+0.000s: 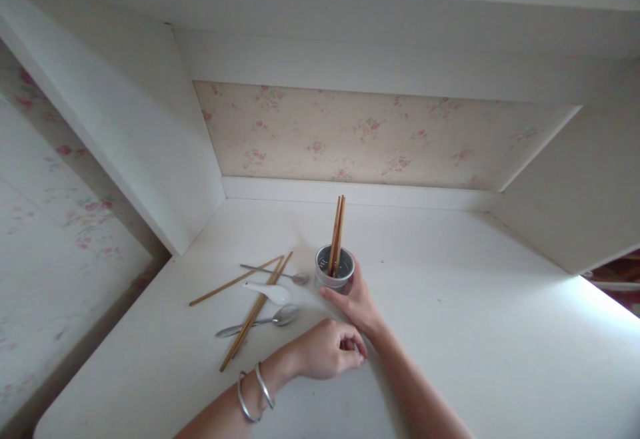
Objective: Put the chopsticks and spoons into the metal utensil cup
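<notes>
I judge this steadying: right fingers (357, 277) closed partway round cylindrical silver metal cup (330, 283); left fingers (358, 337) curled, seemingly empty, need opening to grasp.

- Support: white desk top (475, 319), smooth, pale, front left corner rounded.
- Metal cup (331, 284): stands upright, near mid-width of the surface, to the right of the loose cutlery.
- Chopstick pair (257, 309): wooden, lying diagonally left of the cup, near ends toward lower left.
- Single chopstick (220, 289): lies farther left at a shallower slant; upper end meets the pair's top region.
- Upper metal spoon (301, 279): thin handle points left, bowl nearest the cup.
- White spoon (274, 293): lies across the pair, bowl rightward.
- Lower metal spoon (285, 315): handle crosses the pair; bowl to the right.
- Dark specks (383, 262): right of the cup, too small to identify.
</notes>
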`<state>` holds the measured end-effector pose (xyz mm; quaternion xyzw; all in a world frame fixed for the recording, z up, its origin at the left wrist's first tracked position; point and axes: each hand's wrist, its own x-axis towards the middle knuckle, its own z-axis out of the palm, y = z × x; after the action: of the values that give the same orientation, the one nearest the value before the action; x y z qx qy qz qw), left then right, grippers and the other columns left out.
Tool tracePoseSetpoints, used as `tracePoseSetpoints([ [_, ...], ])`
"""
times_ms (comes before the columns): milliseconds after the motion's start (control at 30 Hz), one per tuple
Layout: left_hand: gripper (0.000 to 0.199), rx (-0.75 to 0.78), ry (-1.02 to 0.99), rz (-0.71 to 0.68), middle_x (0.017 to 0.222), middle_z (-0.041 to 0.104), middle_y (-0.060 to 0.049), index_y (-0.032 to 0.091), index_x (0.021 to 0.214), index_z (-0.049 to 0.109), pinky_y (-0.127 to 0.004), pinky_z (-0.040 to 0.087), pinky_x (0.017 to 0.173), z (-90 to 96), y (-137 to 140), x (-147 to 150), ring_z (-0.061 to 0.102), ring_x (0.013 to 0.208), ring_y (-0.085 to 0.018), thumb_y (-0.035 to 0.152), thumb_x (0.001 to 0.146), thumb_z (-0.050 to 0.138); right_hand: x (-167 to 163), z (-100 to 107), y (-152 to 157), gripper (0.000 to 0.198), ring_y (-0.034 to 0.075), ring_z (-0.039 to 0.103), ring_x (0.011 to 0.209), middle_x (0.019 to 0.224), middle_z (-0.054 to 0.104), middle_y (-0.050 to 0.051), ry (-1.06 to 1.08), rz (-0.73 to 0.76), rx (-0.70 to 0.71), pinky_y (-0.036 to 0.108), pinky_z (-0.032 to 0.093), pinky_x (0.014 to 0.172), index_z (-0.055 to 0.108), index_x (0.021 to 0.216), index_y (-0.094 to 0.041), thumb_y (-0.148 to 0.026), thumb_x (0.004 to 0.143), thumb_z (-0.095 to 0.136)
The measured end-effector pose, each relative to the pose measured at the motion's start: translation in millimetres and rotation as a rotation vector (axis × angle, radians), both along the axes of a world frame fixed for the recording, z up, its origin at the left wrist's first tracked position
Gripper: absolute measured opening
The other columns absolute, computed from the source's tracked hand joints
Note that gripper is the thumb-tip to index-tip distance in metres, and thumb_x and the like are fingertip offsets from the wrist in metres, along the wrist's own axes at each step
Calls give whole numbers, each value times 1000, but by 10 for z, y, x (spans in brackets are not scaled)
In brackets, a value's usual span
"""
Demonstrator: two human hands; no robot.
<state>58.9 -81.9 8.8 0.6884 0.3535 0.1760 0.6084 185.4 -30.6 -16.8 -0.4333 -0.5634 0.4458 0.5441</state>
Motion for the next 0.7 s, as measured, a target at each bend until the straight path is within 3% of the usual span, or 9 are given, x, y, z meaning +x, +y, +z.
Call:
tracePoseSetpoints([
  [100, 18, -52, -32, 37, 70, 60, 0, 13, 85, 69, -22, 35, 58, -111, 49, -7, 50, 64, -11, 22, 76, 56, -19, -28, -5, 89, 28, 53, 119, 129, 56, 11, -5, -10, -7, 52, 35, 105, 31, 139, -26, -31, 65, 81],
  [267, 21, -60, -23, 45, 64, 54, 2, 13, 88, 69, -22, 31, 54, -112, 37, -62, 44, 59, -10, 26, 77, 57, -15, -64, -9, 91, 28, 51, 121, 131, 54, 11, -26, -39, -8, 53, 35, 105, 28, 141, -28, -32, 66, 80],
  [467, 20, -52, -21, 62, 61, 50, 3, 14, 86, 69, -22, 29, 53, -62, 49, -102, 42, 57, -10, 26, 75, 58, 114, 55, -35, 85, 28, 35, 134, 148, 31, 11, -63, -363, 275, 54, 27, 109, 29, 140, -29, -40, 69, 75],
  [600, 20, -55, 6, 63, 60, 47, 4, 14, 88, 70, -22, 29, 53, -46, 79, -97, 41, 57, -9, 25, 74, 59, 58, 274, -217, 55, 23, 50, 117, 128, 49, 10, -85, -720, 391, 48, 39, 101, 42, 130, -25, -34, 80, 65],
  [667, 21, -47, 22, 51, 64, 52, 3, 14, 91, 69, -23, 32, 56, -48, 91, -104, 45, 61, -11, 25, 76, 59, -85, 437, -356, 32, 19, 58, 96, 104, 60, 6, -167, -714, 418, 38, 47, 87, 53, 115, -22, -28, 84, 61],
  [700, 22, -52, 25, 40, 69, 56, 2, 13, 94, 68, -24, 35, 58, -50, 95, -110, 48, 65, -12, 25, 78, 58, -188, 531, -420, 20, 16, 60, 85, 92, 62, 4, -237, -619, 428, 32, 49, 78, 57, 106, -22, -26, 86, 58],
])
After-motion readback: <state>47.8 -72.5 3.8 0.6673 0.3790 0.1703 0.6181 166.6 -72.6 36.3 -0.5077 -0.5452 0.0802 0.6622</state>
